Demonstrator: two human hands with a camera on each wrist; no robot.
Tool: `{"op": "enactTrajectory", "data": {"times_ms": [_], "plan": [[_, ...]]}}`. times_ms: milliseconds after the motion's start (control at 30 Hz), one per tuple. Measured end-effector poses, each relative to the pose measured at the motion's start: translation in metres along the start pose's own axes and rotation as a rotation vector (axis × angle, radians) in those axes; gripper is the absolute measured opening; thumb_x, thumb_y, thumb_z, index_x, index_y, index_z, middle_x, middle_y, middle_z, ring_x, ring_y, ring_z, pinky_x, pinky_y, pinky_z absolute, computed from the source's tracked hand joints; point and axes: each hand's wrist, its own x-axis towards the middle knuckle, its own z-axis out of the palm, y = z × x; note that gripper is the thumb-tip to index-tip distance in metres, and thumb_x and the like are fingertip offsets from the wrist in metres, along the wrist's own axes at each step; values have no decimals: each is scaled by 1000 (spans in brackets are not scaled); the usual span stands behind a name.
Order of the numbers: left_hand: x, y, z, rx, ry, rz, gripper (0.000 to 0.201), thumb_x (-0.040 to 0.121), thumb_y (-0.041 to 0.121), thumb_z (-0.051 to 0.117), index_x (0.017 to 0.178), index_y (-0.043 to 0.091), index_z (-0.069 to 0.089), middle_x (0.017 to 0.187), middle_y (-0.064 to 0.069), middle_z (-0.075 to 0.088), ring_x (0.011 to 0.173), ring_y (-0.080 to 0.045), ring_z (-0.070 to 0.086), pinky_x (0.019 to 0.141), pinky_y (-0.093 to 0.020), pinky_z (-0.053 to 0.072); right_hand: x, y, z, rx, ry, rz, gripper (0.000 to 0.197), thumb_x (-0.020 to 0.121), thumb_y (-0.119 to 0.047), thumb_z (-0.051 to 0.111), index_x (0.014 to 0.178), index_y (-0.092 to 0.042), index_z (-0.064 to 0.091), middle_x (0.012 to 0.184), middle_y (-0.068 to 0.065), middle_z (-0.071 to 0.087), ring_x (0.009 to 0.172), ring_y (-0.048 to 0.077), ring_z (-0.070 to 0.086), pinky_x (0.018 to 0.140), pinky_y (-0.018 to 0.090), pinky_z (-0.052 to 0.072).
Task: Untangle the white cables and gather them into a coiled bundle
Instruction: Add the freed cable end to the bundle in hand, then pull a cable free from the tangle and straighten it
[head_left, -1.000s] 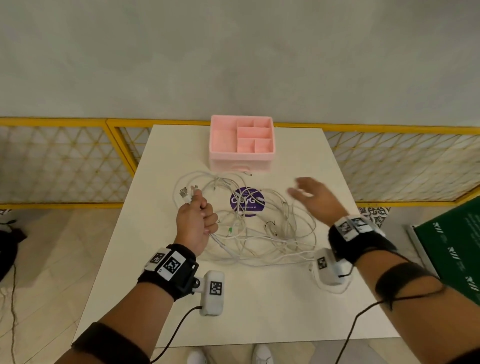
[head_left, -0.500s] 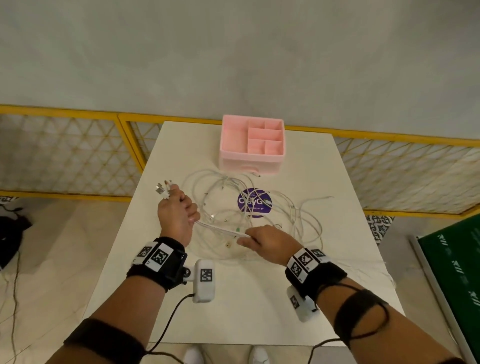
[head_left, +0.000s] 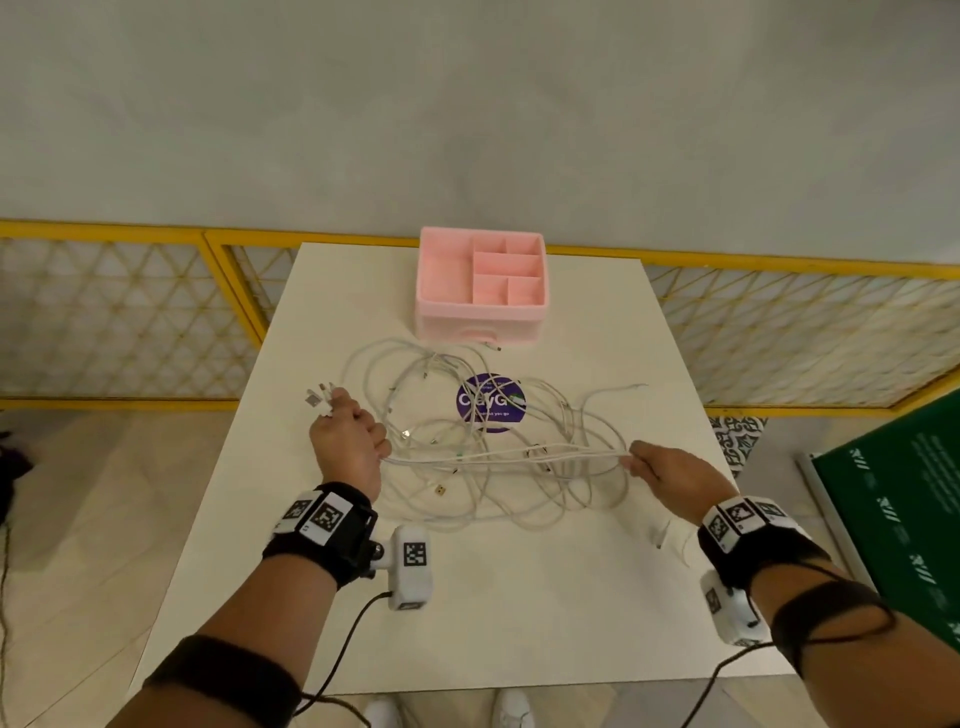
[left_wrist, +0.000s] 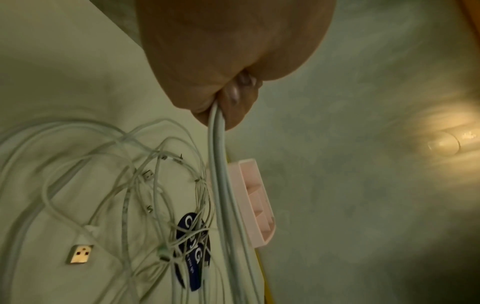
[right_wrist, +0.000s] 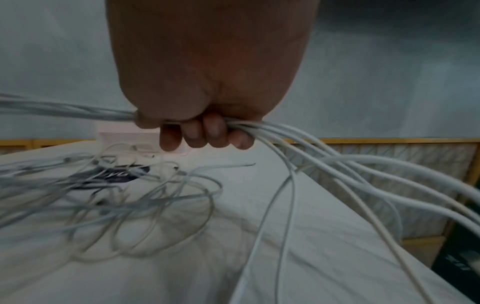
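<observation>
A tangle of white cables (head_left: 483, 467) lies spread over the middle of the white table (head_left: 519, 623). My left hand (head_left: 348, 441) grips several cable ends in a fist at the left of the tangle, with the plugs (head_left: 319, 397) sticking out above it. In the left wrist view the cables (left_wrist: 218, 164) run down out of the curled fingers (left_wrist: 233, 96). My right hand (head_left: 670, 473) grips the same strands at the right, so they stretch taut between both hands. The right wrist view shows its fingers (right_wrist: 205, 133) curled round the cables (right_wrist: 324, 152), which trail off right.
A pink compartment box (head_left: 482, 285) stands at the table's far edge, just behind the tangle. A purple round sticker (head_left: 491, 402) sits under the cables. A loose USB plug (left_wrist: 79, 254) lies near the front. Yellow mesh railing (head_left: 130, 312) flanks the table; a green board (head_left: 904, 509) is at right.
My right hand took hold of the strands near my left hand and slid right along them, pulling them taut. My left hand stayed at the left with the plug ends.
</observation>
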Motion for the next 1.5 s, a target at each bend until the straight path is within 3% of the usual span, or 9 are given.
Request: {"op": "enactTrajectory", "data": {"times_ms": [200, 500, 700, 767, 867, 1033, 1167, 1400, 1500], "plan": [[-11, -17, 3, 61, -78, -83, 42, 106, 34, 45, 67, 21, 42, 53, 7, 28, 39, -7, 21, 37, -19, 16, -3, 36, 3, -237, 177, 99, 29, 105, -37, 37, 107, -20, 59, 97, 1, 59, 93, 28, 56, 78, 43, 44], [-20, -23, -10, 61, -116, -155, 43, 105, 35, 49, 65, 25, 34, 50, 9, 23, 37, -7, 18, 36, -17, 15, -51, 78, 69, -246, -130, 405, 35, 101, -23, 32, 134, -25, 45, 132, 3, 53, 121, 27, 47, 103, 42, 41], [-29, -38, -4, 40, -162, -200, 46, 105, 40, 47, 64, 24, 32, 52, 7, 24, 38, -6, 18, 35, -17, 16, -38, 43, 47, -323, -237, 514, 45, 91, -25, 47, 135, -24, 41, 131, 4, 45, 126, 29, 44, 106, 46, 39], [-31, -40, 1, 26, -178, -211, 45, 105, 40, 47, 65, 24, 34, 54, 6, 25, 39, -7, 19, 35, -18, 18, -27, 10, 31, -324, -259, 416, 62, 83, -36, 60, 140, -25, 37, 136, 3, 41, 128, 28, 41, 105, 48, 40], [-36, -42, 6, 10, -185, -227, 44, 105, 41, 47, 66, 23, 35, 55, 6, 25, 41, -7, 19, 36, -19, 19, -14, -59, 19, -129, -124, 27, 82, 77, -55, 68, 146, -27, 35, 143, 2, 40, 132, 26, 37, 107, 47, 38], [-49, -47, 7, -30, -164, -260, 40, 105, 38, 48, 70, 21, 38, 56, 4, 24, 41, -9, 21, 38, -21, 21, -11, -183, 43, 20, -35, -476, 75, 80, -69, 56, 137, -22, 48, 126, 0, 54, 114, 18, 47, 97, 37, 40], [-50, -45, -8, -87, -97, -284, 35, 105, 26, 48, 72, 19, 39, 57, 3, 28, 44, -10, 25, 43, -24, 29, -8, -213, 78, -234, 37, -381, 40, 102, -48, 37, 109, -13, 56, 105, 8, 64, 99, 31, 58, 87, 45, 37], [-37, -39, -41, -219, -90, -331, 26, 96, 14, 39, 71, 21, 37, 62, 1, 37, 53, -15, 33, 64, -33, 40, -12, -179, 98, -464, -22, -358, 51, 107, -46, 19, 99, -15, 59, 82, 6, 71, 80, 30, 68, 118, 58, 16], [-31, -34, -48, -268, -76, -295, 25, 96, 11, 38, 72, 19, 39, 61, 1, 39, 53, -16, 37, 69, -35, 42, -15, -158, 95, -330, -57, -337, 48, 106, -51, 23, 105, -15, 55, 91, 10, 72, 84, 35, 68, 80, 39, 47]]}}
